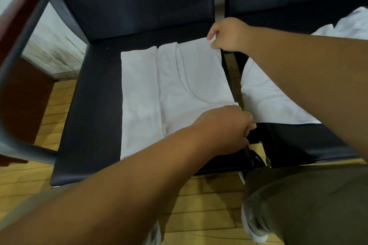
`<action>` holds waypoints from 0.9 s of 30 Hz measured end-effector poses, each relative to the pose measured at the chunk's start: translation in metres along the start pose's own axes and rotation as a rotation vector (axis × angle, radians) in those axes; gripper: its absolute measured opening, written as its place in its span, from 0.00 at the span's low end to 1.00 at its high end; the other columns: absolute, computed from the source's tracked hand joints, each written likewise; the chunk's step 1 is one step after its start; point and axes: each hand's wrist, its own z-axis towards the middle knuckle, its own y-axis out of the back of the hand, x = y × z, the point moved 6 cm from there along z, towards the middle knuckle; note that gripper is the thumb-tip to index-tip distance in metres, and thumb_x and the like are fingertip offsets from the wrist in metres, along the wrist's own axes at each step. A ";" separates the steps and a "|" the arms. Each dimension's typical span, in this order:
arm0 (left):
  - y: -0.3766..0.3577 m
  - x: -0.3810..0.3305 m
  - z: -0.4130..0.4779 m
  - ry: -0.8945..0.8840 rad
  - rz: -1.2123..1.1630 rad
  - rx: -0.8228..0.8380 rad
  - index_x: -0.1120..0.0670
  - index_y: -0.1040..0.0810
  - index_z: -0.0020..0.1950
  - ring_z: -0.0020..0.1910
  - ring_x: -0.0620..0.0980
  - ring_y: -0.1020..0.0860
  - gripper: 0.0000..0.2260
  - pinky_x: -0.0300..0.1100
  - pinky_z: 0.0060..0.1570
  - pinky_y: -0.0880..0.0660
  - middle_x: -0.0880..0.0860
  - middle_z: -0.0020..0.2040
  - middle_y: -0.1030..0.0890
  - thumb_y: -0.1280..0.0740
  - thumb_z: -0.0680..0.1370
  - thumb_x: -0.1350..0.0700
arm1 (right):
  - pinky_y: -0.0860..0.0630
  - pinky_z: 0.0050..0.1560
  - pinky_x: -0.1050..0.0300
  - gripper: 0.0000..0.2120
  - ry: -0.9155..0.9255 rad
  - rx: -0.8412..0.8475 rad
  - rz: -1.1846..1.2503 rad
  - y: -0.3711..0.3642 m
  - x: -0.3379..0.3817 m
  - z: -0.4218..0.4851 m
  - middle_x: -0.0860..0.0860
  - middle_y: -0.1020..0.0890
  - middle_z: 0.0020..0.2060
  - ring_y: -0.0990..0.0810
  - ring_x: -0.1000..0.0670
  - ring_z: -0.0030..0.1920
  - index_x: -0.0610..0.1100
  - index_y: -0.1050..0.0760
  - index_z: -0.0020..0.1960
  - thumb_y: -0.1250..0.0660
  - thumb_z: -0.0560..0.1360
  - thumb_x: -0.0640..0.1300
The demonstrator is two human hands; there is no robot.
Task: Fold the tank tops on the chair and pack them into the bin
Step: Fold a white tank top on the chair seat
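Tank top [179, 85] partly folded, flat on chair seat [95, 105]. Right grip [227, 35] pinches its far right corner, left grip [229, 127] curls on the near right edge. More tops [268, 95] wait on the next chair. Bin not in view; packing looks undone.

Before you: tank top [175, 89] flat on left chair seat [95, 105], toward seat's right edge. Your right hand [227, 35] at its far right corner, left hand [225, 129] at near right corner. Second chair [298, 141] just right, heap of garments [268, 101] on its seat.
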 end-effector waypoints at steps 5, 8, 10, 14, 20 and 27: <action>0.013 0.002 -0.010 0.076 -0.080 -0.046 0.52 0.26 0.48 0.43 0.49 0.23 0.07 0.48 0.45 0.20 0.51 0.45 0.22 0.30 0.82 0.53 | 0.20 0.64 0.49 0.09 -0.090 -0.021 0.130 0.002 0.010 -0.005 0.49 0.17 0.56 0.19 0.47 0.58 0.48 0.16 0.59 0.32 0.82 0.40; 0.032 0.004 -0.026 0.107 -0.175 -0.102 0.52 0.27 0.53 0.43 0.50 0.23 0.04 0.46 0.41 0.23 0.51 0.46 0.22 0.32 0.82 0.57 | 0.17 0.56 0.52 0.10 -0.148 -0.039 0.290 0.005 0.016 -0.007 0.48 0.16 0.55 0.17 0.48 0.55 0.48 0.17 0.62 0.34 0.85 0.43; 0.043 0.008 -0.038 0.124 -0.224 -0.111 0.49 0.28 0.59 0.43 0.48 0.23 0.08 0.46 0.42 0.21 0.50 0.46 0.22 0.32 0.82 0.57 | 0.15 0.53 0.54 0.10 -0.153 -0.054 0.385 0.007 0.022 -0.006 0.48 0.15 0.55 0.15 0.48 0.53 0.49 0.18 0.62 0.35 0.85 0.43; 0.053 0.024 -0.064 0.161 -0.274 -0.007 0.43 0.23 0.63 0.41 0.44 0.23 0.09 0.37 0.38 0.28 0.43 0.43 0.24 0.34 0.85 0.54 | 0.14 0.42 0.56 0.09 -0.170 -0.078 0.599 0.007 0.042 -0.004 0.47 0.15 0.53 0.13 0.48 0.50 0.48 0.17 0.58 0.34 0.84 0.38; 0.064 0.070 -0.106 0.237 -0.274 0.090 0.42 0.17 0.58 0.43 0.35 0.21 0.06 0.27 0.41 0.31 0.36 0.42 0.20 0.33 0.85 0.49 | 0.15 0.36 0.57 0.08 -0.162 -0.061 0.724 -0.006 0.091 0.003 0.44 0.16 0.53 0.12 0.46 0.48 0.47 0.17 0.55 0.34 0.83 0.36; 0.079 0.116 -0.147 0.324 -0.291 0.138 0.39 0.17 0.52 0.39 0.36 0.19 0.04 0.37 0.42 0.26 0.40 0.41 0.15 0.27 0.80 0.42 | 0.12 0.47 0.48 0.11 -0.155 0.048 0.755 -0.041 0.148 0.013 0.42 0.14 0.50 0.11 0.46 0.45 0.42 0.18 0.64 0.33 0.84 0.36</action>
